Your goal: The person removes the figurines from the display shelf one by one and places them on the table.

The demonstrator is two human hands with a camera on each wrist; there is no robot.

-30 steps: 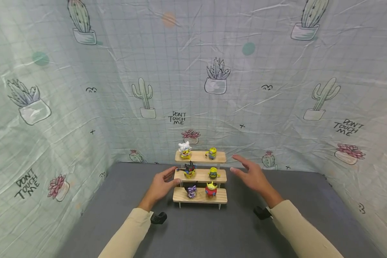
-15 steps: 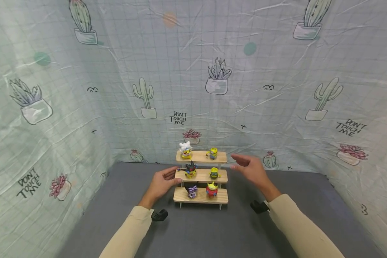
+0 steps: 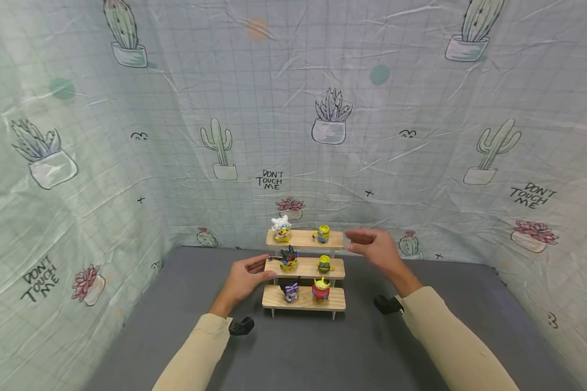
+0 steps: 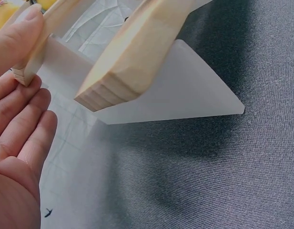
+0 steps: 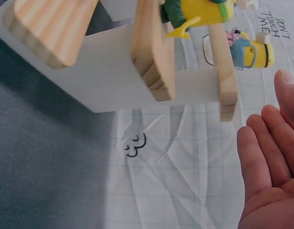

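Observation:
A three-step wooden display stand [image 3: 303, 299] with whitish side panels [image 4: 185, 86] bears several small toy figures. At the left end of its middle shelf, my left hand [image 3: 242, 279] holds the board, thumb on top and fingers at the underside in the left wrist view. The right hand [image 3: 379, 251] is beside the top shelf's right end; its fingers [image 5: 268, 152] are extended and apart from the wood. On the left stand a white-hatted yellow figure [image 3: 281, 229], a black-eared yellow figure [image 3: 288, 259] and a purple-bowed figure [image 3: 291, 292].
Down the right side stand a blue-and-yellow minion [image 3: 323, 234], another minion [image 3: 325, 264] and a red-bodied figure with a yellow top [image 3: 320, 290]. The stand rests on a dark grey tabletop [image 3: 298, 353]. A cactus-print cloth [image 3: 283, 108] hangs behind and at both sides.
My right hand has moved left, closer to the top shelf's right end, and its fingers have drawn nearer together. The left hand stays at the middle shelf, and the figures keep their places.

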